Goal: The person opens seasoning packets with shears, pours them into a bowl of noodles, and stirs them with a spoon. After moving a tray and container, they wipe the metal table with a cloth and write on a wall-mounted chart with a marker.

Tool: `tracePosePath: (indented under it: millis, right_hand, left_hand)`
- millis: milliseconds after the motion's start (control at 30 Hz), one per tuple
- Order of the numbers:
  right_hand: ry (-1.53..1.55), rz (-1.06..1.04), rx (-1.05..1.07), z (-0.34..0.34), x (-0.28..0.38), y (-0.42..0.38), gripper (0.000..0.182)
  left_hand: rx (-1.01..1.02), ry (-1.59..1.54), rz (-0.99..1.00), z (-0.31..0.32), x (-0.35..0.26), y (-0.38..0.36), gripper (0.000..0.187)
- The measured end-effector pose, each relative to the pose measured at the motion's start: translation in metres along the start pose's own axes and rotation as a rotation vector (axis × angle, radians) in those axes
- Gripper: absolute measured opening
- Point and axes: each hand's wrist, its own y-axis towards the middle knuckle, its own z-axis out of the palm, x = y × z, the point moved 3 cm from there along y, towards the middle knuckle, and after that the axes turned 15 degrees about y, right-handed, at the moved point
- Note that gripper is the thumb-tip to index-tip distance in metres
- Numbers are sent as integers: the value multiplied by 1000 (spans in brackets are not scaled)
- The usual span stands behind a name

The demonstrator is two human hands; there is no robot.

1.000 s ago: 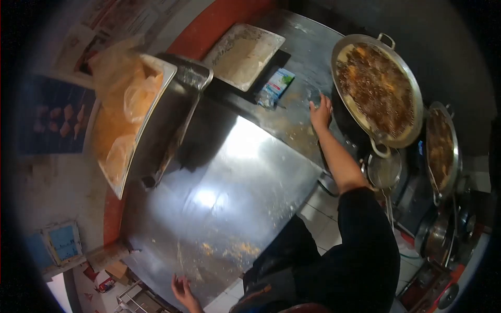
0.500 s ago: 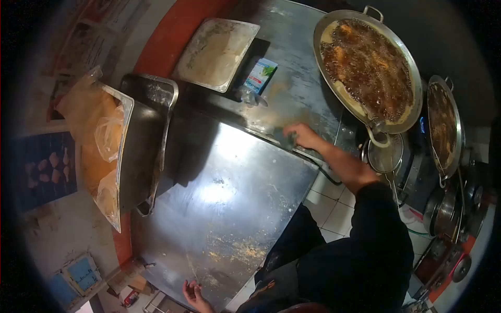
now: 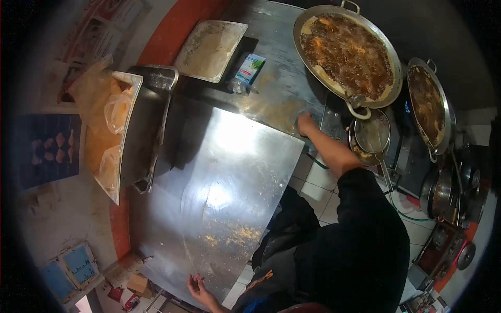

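My right hand [image 3: 307, 125] is on the dusty rear metal counter [image 3: 289, 86], near the corner of the table. Its fingers are curled together, and a small greyish thing shows beside them that I cannot make out. My left hand [image 3: 200, 288] hovers over the near end of the shiny steel table [image 3: 229, 161], fingers loosely bent and apart, holding nothing. Yellow crumbs [image 3: 242, 235] are scattered on that table. Beyond my right hand lies a blue and white packet [image 3: 250, 69] with a clear plastic bag [image 3: 240, 87] against it.
A large pan of bubbling oil [image 3: 349, 57] with frying pieces stands at the upper right, a second pan [image 3: 427, 107] beside it. A wire strainer [image 3: 373, 133] sits below. A floured tray [image 3: 211, 49] and a deep bin with bagged contents [image 3: 116, 135] are on the left.
The view has shifted, so the pans and counter appear further left. My right hand has slid along the counter towards the pan side. My left hand stays over the table's near end.
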Motion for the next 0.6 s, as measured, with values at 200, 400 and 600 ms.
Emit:
tracePosePath:
  millis: [200,400,600]
  right_hand:
    - [228,-441,159,-34,-20,-28,41]
    - [335,-347,-59,12,-30,-29,45]
    - [914,-73,-272,-33,-47,-154,44]
  left_hand:
    - [12,-21,12,-2,8,-1,37]
    - [10,22,17,4,-17,1,38]
    - [2,-37,102,-4,-5,2,38]
